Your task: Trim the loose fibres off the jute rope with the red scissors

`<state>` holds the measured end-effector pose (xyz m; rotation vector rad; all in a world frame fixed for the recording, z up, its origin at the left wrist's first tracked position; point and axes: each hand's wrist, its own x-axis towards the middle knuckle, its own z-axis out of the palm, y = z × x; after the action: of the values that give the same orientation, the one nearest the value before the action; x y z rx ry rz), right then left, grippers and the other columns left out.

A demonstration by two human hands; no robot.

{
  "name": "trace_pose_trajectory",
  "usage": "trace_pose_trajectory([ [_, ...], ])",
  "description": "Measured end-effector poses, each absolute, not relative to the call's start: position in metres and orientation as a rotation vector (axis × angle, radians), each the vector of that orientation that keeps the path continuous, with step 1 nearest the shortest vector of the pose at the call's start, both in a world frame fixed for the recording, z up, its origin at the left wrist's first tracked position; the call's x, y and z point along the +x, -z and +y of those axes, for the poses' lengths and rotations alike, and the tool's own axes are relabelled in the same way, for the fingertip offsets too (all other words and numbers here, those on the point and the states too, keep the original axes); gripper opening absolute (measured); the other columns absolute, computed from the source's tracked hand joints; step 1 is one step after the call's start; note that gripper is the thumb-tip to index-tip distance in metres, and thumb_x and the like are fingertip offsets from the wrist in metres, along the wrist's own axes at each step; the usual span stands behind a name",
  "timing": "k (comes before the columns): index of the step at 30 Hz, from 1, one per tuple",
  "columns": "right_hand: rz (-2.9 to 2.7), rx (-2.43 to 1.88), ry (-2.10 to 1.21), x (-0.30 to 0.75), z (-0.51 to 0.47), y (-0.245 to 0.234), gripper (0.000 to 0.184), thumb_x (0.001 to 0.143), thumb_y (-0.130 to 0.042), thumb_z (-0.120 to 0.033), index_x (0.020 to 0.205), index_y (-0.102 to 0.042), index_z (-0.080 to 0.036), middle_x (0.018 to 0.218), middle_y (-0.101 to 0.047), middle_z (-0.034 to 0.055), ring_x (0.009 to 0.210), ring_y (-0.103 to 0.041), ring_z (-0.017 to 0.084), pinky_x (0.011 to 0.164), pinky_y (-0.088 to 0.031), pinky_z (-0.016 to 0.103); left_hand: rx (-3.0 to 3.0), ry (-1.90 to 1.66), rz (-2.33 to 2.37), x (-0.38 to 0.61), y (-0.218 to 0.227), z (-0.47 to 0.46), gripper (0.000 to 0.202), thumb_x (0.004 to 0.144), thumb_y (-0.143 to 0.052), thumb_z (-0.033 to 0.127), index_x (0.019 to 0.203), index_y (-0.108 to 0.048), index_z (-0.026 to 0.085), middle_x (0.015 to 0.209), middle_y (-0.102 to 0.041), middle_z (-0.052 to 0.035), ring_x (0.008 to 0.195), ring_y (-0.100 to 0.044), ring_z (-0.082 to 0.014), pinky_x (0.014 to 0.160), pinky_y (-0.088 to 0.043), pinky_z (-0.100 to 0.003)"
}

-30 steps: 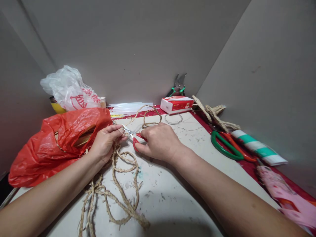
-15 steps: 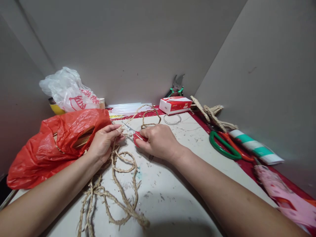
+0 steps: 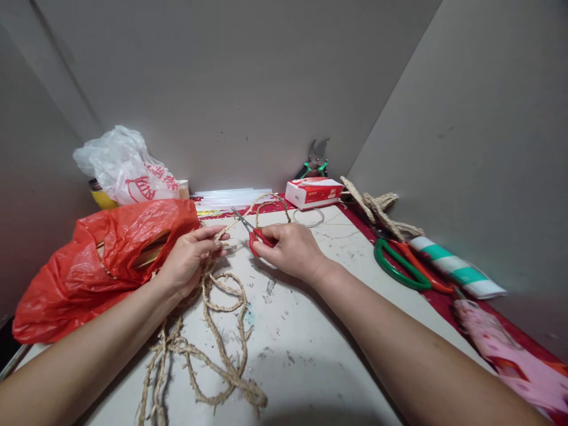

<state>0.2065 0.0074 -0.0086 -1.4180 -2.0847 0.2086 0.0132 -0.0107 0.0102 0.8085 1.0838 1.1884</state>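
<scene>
My left hand [image 3: 189, 260] is closed on a braided straw rope [image 3: 222, 331] that loops over the white table [image 3: 310, 343] toward me. My right hand [image 3: 293, 249] grips small red-handled scissors [image 3: 254, 232], with the blades pointing up and left, just right of the rope end pinched in my left fingers. A thinner loop of the same rope [image 3: 266, 210] lies behind the scissors.
A red plastic bag [image 3: 97, 260] lies at the left, with a white printed bag [image 3: 128, 168] behind it. A red and white box [image 3: 314, 192] and pliers [image 3: 316, 157] stand at the back wall. At the right lie large green and orange scissors [image 3: 402, 266], a green-striped roll [image 3: 457, 269] and pink packaging [image 3: 515, 361].
My right hand has drawn the scissors up and to the right, away from my left hand. The blades now tilt further from the rope end. My left hand has stayed in place.
</scene>
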Motion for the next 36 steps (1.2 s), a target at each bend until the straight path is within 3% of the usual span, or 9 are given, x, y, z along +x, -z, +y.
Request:
trace_pose_trajectory([
  [3, -1.898, -1.303, -0.498, 0.202, 0.009, 0.011, 0.042, 0.077, -0.055, -0.043, 0.048, -0.034, -0.02, 0.049, -0.031, -0.006, 0.051, -0.027, 0.009, 0.052, -0.021, 0.027, 0.829, -1.129, 1.095, 0.013, -0.012, -0.013, 0.03, 0.062, -0.064, 0.001, 0.088, -0.073, 0.011, 0.071, -0.071, -0.0065, 0.06, -0.065, -0.0121, 0.055, -0.049, -0.018],
  [8, -1.501, -1.02, -1.054, 0.189, 0.007, 0.008, 0.038, 0.073, -0.062, -0.049, 0.056, -0.05, -0.018, 0.054, -0.04, -0.0057, 0.055, -0.034, 0.008, 0.054, -0.028, 0.025, 1.063, -1.081, 1.052, 0.015, -0.008, -0.022, 0.033, 0.062, -0.075, 0.01, 0.094, -0.072, 0.015, 0.079, -0.069, -0.0017, 0.065, -0.064, -0.0083, 0.065, -0.051, -0.018],
  [16, -1.285, -0.946, -1.055, 0.194, 0.009, -0.004, 0.039, 0.066, -0.071, -0.046, 0.05, -0.05, -0.018, 0.05, -0.046, -0.0051, 0.054, -0.039, 0.008, 0.056, -0.031, 0.025, 1.129, -0.969, 1.003, 0.019, -0.012, -0.03, 0.022, 0.069, -0.075, 0.029, 0.082, -0.065, 0.013, 0.067, -0.067, -0.0018, 0.053, -0.057, -0.0066, 0.054, -0.045, -0.017],
  [20, -1.278, -0.967, -1.029, 0.195, 0.013, 0.0, 0.041, 0.067, -0.068, -0.047, 0.049, -0.045, -0.019, 0.049, -0.045, -0.005, 0.053, -0.038, 0.008, 0.055, -0.031, 0.025, 1.104, -0.961, 0.938, 0.02, -0.014, -0.032, 0.019, 0.074, -0.071, 0.029, 0.081, -0.063, 0.015, 0.053, -0.055, 0.0041, 0.039, -0.038, -0.0011, 0.039, -0.026, -0.012],
  [22, -1.358, -1.025, -0.989, 0.197, 0.014, 0.002, 0.041, 0.071, -0.064, -0.047, 0.049, -0.044, -0.019, 0.049, -0.043, -0.005, 0.052, -0.036, 0.008, 0.054, -0.03, 0.025, 1.073, -0.998, 0.968, 0.021, -0.013, -0.031, 0.019, 0.074, -0.07, 0.029, 0.081, -0.061, 0.014, 0.047, -0.045, 0.0071, 0.037, -0.028, -0.0008, 0.037, -0.017, -0.013],
  [24, -1.496, -1.113, -0.883, 0.201, 0.014, 0.004, 0.039, 0.074, -0.06, -0.047, 0.051, -0.043, -0.02, 0.05, -0.041, -0.0052, 0.051, -0.034, 0.009, 0.052, -0.027, 0.026, 1.052, -1.085, 1.032, 0.02, -0.011, -0.028, 0.019, 0.072, -0.071, 0.028, 0.08, -0.06, 0.014, 0.045, -0.04, 0.0085, 0.038, -0.027, -0.0017, 0.037, -0.016, -0.014],
  [27, -1.886, -1.265, -0.512, 0.205, 0.009, 0.003, 0.035, 0.073, -0.058, -0.042, 0.051, -0.043, -0.02, 0.052, -0.042, -0.0043, 0.052, -0.034, 0.009, 0.053, -0.024, 0.026, 1.043, -1.233, 1.129, 0.017, -0.007, -0.021, 0.019, 0.07, -0.071, 0.026, 0.079, -0.06, 0.014, 0.046, -0.041, 0.0088, 0.039, -0.027, -0.0024, 0.039, -0.018, -0.015],
  [31, -2.315, -1.314, -0.011, 0.203, 0.0, -0.002, 0.027, 0.072, -0.056, -0.041, 0.057, -0.054, -0.018, 0.061, -0.057, 0.0004, 0.056, -0.043, 0.012, 0.056, -0.024, 0.027, 1.1, -1.351, 1.214, 0.012, -0.002, -0.013, 0.022, 0.069, -0.071, 0.028, 0.082, -0.062, 0.013, 0.046, -0.042, 0.0094, 0.039, -0.026, -0.0026, 0.039, -0.02, -0.016],
  [36, -2.386, -1.39, 0.217, 0.198, -0.006, -0.004, 0.036, 0.077, -0.05, -0.048, 0.077, -0.068, -0.018, 0.075, -0.068, 0.006, 0.067, -0.056, 0.018, 0.066, -0.032, 0.03, 1.165, -1.386, 1.259, 0.011, 0.004, -0.011, 0.023, 0.069, -0.07, 0.03, 0.084, -0.065, 0.014, 0.048, -0.046, 0.0086, 0.042, -0.03, -0.0042, 0.044, -0.026, -0.018],
])
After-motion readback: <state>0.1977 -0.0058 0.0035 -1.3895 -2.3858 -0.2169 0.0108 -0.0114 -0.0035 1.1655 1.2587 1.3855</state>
